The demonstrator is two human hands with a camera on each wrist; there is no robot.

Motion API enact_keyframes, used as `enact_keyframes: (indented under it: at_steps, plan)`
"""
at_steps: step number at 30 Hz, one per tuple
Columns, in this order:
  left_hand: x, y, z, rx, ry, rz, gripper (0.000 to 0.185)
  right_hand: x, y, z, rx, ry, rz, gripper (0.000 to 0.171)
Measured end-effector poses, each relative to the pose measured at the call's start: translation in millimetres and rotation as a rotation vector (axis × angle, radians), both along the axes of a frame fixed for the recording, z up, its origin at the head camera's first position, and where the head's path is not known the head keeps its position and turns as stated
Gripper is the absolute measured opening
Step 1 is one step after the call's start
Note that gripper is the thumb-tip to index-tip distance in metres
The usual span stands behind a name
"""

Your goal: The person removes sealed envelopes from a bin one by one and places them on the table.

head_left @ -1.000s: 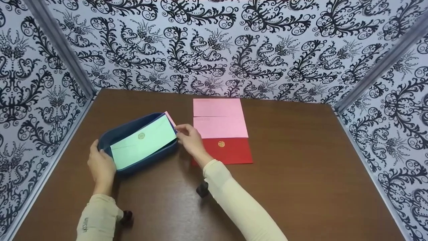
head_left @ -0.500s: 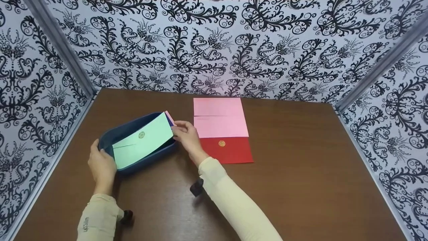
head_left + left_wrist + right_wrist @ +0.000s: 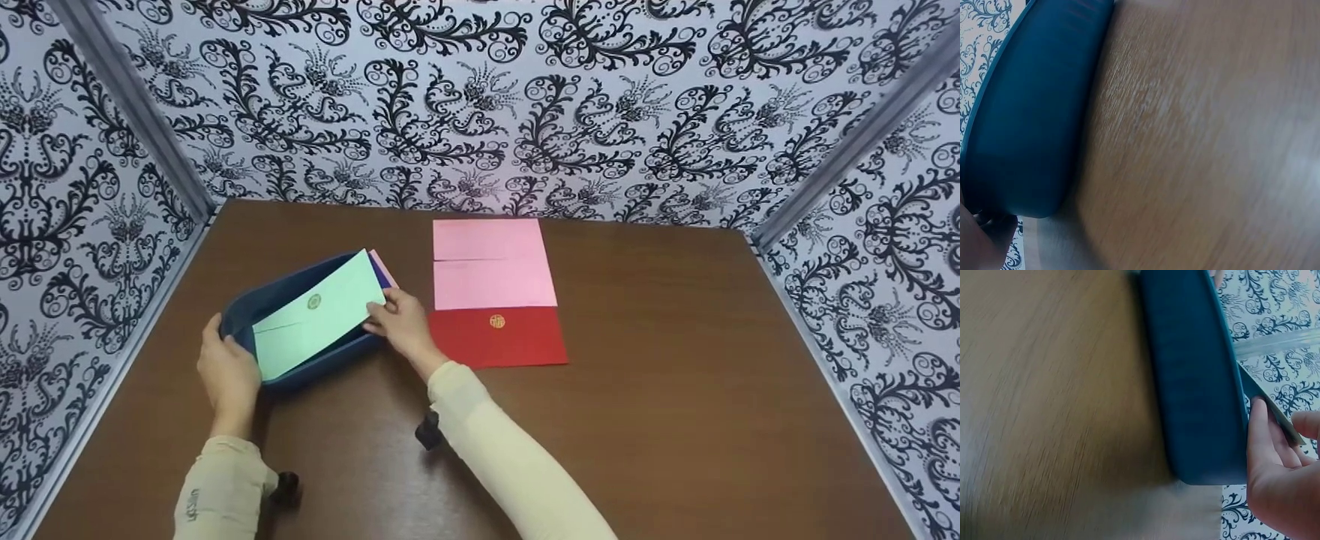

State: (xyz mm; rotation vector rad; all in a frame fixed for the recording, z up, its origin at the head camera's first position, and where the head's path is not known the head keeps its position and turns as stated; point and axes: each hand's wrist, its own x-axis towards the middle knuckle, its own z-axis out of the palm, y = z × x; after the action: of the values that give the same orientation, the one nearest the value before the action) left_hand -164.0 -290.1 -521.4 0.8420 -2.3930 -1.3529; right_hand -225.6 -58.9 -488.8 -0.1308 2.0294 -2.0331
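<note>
A blue oblong bin point(image 3: 264, 289) stands aslant on the left of the table in the head view. My left hand point(image 3: 229, 375) holds its near-left end, fingers at the rim. Leaning inside the bin is a mint-green envelope point(image 3: 322, 315) with a round gold emblem. My right hand point(image 3: 403, 324) pinches this envelope by its right end, which is raised above the rim. In the right wrist view the envelope point(image 3: 1278, 413) sits between thumb and fingers, beside the bin's wall point(image 3: 1196, 382). Behind it show the corners of a navy envelope point(image 3: 379, 277) and a pink envelope point(image 3: 383, 264).
To the right of the bin, two pink envelopes point(image 3: 487, 240) and a red envelope point(image 3: 499, 343) with a gold emblem lie in a column, edges meeting or overlapping. Patterned panels point(image 3: 480, 112) rise along the back and sides of the brown wooden table point(image 3: 675, 360).
My right hand has moved left and slightly down along the green envelope's right end, pulling its edge away from the navy and pink corners. The left hand and the bin have stayed put.
</note>
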Motion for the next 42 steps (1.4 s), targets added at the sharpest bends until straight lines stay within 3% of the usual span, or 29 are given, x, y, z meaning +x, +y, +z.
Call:
enact_keyframes:
  at_steps: [6,12,23,29,42]
  plan:
    - [-1.5,1,1.0,-0.009,0.008,0.003,0.051,-1.3,1,-0.2,0.043,0.020,-0.010,0.037]
    - [-1.5,2,1.3,-0.002,-0.006,0.003,0.051,-1.7,4,-1.5,-0.002,-0.019,-0.066,0.046]
    - [-3.2,1,0.5,0.007,-0.028,-0.006,0.052,-5.1,13,-3.3,-0.043,-0.014,-0.115,0.031]
    - [-3.4,1,0.6,-0.002,-0.022,0.001,0.052,-6.3,18,-2.1,-0.110,-0.057,-0.150,0.033]
    - [-3.4,-1,-2.2,-0.035,0.003,0.017,0.051,-8.8,31,2.8,-0.179,-0.108,-0.155,0.040]
